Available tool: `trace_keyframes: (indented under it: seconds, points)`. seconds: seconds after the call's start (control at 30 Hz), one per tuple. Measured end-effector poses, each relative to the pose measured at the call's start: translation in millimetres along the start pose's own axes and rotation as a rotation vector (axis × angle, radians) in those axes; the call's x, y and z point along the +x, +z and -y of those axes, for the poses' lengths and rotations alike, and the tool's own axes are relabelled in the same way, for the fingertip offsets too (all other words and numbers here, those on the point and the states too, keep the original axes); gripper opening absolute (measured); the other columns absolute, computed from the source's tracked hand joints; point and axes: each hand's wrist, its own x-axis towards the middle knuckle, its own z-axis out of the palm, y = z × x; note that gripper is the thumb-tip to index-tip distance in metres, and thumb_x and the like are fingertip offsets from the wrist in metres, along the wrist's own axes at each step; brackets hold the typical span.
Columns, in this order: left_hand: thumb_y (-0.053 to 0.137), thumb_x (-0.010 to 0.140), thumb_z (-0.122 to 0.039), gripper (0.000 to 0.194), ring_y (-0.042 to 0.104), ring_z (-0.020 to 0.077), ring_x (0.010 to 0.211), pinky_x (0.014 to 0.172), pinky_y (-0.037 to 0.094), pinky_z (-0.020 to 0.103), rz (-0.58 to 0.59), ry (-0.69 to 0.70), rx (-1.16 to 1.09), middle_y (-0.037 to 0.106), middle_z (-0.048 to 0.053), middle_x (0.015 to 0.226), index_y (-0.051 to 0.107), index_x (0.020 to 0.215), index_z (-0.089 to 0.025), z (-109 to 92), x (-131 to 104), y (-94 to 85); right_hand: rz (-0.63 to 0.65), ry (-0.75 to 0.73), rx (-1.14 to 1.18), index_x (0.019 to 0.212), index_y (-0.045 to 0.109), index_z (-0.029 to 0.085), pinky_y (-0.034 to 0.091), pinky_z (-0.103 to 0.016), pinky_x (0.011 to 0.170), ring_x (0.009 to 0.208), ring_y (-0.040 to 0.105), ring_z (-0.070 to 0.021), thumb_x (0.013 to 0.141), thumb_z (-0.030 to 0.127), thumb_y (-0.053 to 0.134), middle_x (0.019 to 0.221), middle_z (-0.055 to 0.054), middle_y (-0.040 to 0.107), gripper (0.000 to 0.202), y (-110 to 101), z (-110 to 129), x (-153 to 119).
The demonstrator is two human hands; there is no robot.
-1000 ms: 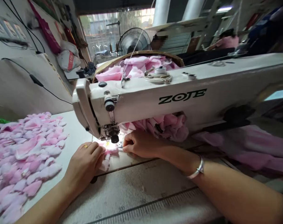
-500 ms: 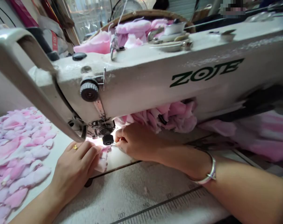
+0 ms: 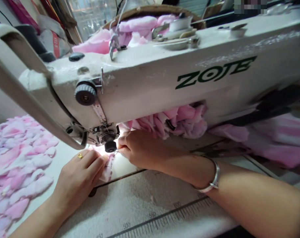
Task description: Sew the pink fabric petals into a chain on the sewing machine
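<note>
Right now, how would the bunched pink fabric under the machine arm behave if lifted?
The bunched pink fabric would probably sag and shift, given its loose folds. Its thin-looking edges suggest it's fairly light for its bulk.

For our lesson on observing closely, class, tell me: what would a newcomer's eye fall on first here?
The pale sewing machine comes first, stretching across the view with ZOJE in dark green letters on its side. Next is the bright glow under its needle end, where the left hand presses pink cloth and the right hand works close by. At the left edge, pink and white petal-like pieces spread over the table.
</note>
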Motion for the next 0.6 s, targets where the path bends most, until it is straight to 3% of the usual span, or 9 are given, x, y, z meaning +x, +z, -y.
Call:
trace_keyframes:
  seconds: [0.2, 0.4, 0.6]
  points:
    - [0.049, 0.094, -0.019, 0.011, 0.050, 0.0208, 0.076, 0.071, 0.041, 0.034, -0.033, 0.010, -0.015, 0.056, 0.004, 0.078, 0.059, 0.097, -0.015, 0.3, 3.9, 1.9, -0.052, -0.084, -0.051, 0.075, 0.064, 0.019, 0.033, -0.027, 0.057, 0.072, 0.060, -0.0155, 0.082, 0.017, 0.053, 0.079, -0.002, 0.067, 0.013, 7.5, 5.7, -0.1]
    - [0.048, 0.095, -0.020, 0.015, 0.051, 0.0212, 0.078, 0.084, 0.043, 0.042, 0.000, 0.038, -0.028, 0.059, 0.004, 0.081, 0.060, 0.102, -0.016, -0.3, 3.5, 0.6, -0.072, -0.087, -0.106, 0.076, 0.065, 0.019, 0.032, -0.030, 0.052, 0.069, 0.062, -0.0173, 0.082, 0.018, 0.056, 0.084, -0.002, 0.068, 0.010, 9.1, 5.7, -1.8]
    - [0.043, 0.098, -0.022, 0.021, 0.055, 0.0215, 0.093, 0.090, 0.039, 0.044, 0.035, -0.021, -0.081, 0.063, 0.005, 0.106, 0.060, 0.108, -0.018, -3.2, 2.6, -2.5, -0.129, -0.067, -0.138, 0.078, 0.063, 0.017, 0.028, -0.029, 0.051, 0.066, 0.061, -0.0162, 0.080, 0.015, 0.058, 0.079, -0.002, 0.067, 0.006, 8.6, 7.2, -3.8]
